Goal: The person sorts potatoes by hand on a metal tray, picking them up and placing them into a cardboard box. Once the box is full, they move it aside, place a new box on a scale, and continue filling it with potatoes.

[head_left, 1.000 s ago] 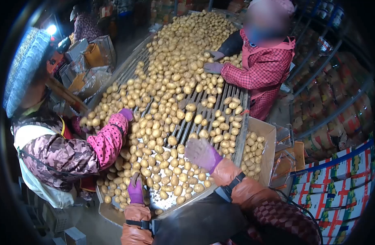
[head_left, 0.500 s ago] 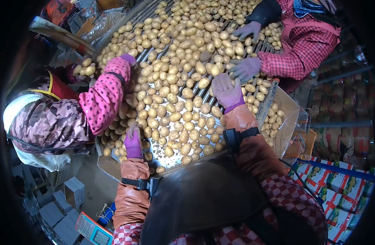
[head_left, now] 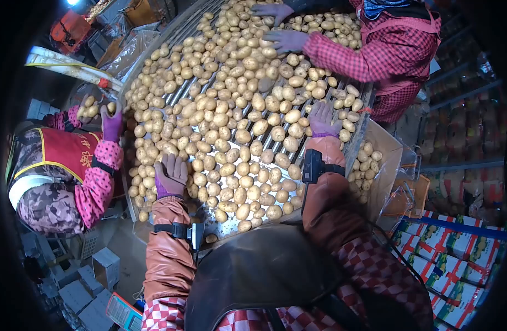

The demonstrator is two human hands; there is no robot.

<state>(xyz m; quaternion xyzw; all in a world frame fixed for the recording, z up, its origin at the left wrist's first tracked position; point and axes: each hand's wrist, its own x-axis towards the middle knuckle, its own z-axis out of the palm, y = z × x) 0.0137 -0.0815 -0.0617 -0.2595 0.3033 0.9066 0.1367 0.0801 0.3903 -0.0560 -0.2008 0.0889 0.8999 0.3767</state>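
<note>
Many potatoes [head_left: 250, 181] cover a sorting table, loose on its metal slats [head_left: 275, 144] and on a smooth metal plate [head_left: 212, 219] at the near end. At the table's left side my left hand [head_left: 172, 175], in a purple glove, lies with fingers stretched out over potatoes, touching them. My right hand [head_left: 324, 119], gloved likewise, rests palm down with its fingers extended among potatoes near the right edge. Neither hand has a potato visibly gripped; what lies under the palms is hidden.
A co-worker on the left holds potatoes in gloved hands [head_left: 111, 122]. Across the table, another co-worker's gloved hands [head_left: 286, 41] touch the potatoes. A cardboard box [head_left: 381, 148] with potatoes stands at the right edge. Printed cartons [head_left: 452, 248] are stacked lower right; a scale [head_left: 124, 311] is lower left.
My left hand has moved forward and its fingers have spread. My right hand has shifted right. The left co-worker's arm has drawn back from the table; the other co-worker's hands have moved farther left.
</note>
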